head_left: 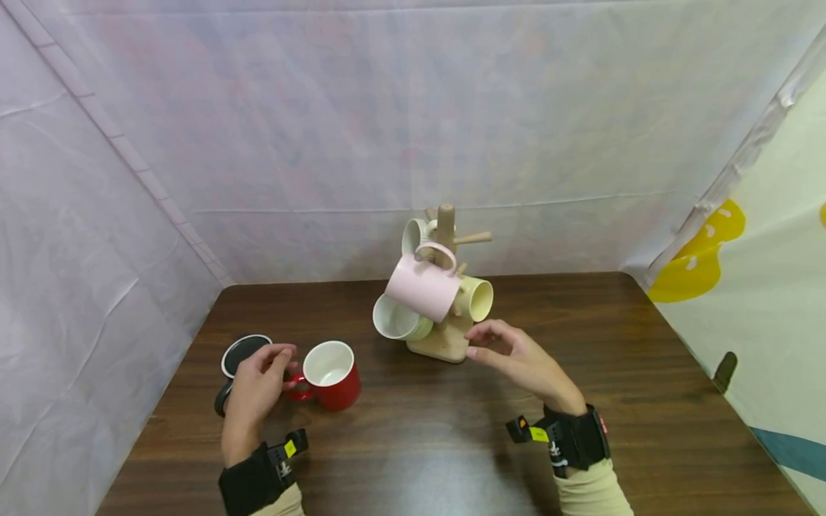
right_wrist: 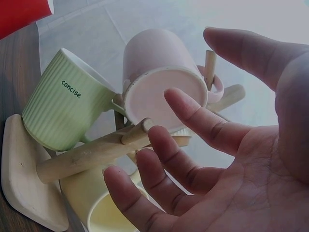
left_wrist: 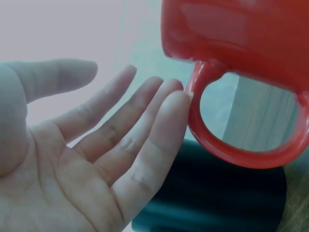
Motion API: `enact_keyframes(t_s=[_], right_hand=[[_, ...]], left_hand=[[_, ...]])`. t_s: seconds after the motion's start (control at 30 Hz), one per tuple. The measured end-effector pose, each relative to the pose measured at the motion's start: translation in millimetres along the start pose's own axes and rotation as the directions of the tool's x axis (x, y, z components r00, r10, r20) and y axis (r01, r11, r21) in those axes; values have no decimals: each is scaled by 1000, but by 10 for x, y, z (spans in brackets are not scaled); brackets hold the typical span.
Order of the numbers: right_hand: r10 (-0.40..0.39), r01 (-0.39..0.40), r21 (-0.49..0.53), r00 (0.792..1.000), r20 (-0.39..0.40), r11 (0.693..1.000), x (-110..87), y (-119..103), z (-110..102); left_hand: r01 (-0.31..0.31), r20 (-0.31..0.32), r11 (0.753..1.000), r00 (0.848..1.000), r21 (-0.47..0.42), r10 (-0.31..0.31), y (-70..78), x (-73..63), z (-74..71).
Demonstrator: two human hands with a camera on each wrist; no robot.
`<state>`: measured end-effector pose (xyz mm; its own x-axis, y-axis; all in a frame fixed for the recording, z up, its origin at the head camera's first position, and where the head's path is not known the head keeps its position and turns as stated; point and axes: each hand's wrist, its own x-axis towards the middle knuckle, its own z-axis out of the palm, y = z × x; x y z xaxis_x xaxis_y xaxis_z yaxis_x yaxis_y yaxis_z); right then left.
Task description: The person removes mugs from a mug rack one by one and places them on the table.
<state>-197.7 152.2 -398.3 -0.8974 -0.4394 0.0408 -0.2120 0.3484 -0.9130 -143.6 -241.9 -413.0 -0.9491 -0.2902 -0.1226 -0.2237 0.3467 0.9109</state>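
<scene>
A red mug (head_left: pixel 338 387) with a white inside stands upright on the table, its handle toward my left hand (head_left: pixel 254 387). That hand holds nothing; in the left wrist view the fingers are loosely extended and the little finger meets the red handle (left_wrist: pixel 251 157). Behind the hand is a black mug (left_wrist: pixel 227 193), partly hidden. My right hand (head_left: pixel 523 362) is at the front right of a wooden mug rack (head_left: pixel 445 222), fingers spread and nothing in them. On the rack hang a pink mug (head_left: pixel 419 287), a yellow mug (head_left: pixel 479 299), a light green ribbed mug (right_wrist: pixel 70 99) and a whitish mug (head_left: pixel 413 236).
The rack's base (head_left: pixel 439 347) sits toward the back of the brown wooden table (head_left: pixel 413 459). One peg (head_left: pixel 474 238) sticks out bare to the right. White cloth (head_left: pixel 323 129) hangs behind and on the left, and a patterned cloth (head_left: pixel 774 322) on the right.
</scene>
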Motion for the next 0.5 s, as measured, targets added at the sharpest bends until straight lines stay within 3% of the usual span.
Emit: enact_keyframes(t_s=[0.23,0.5], right_hand=[[8,-8,-8,1000,-5,1000,-2,-10,-8],[14,-14,-1,1000,-3,1000,-7,-13,-5]], left_hand=[[-45,-50,999,998,14,45,83,-11,54],[-91,12,995,996,-40,92,192,-28,187]])
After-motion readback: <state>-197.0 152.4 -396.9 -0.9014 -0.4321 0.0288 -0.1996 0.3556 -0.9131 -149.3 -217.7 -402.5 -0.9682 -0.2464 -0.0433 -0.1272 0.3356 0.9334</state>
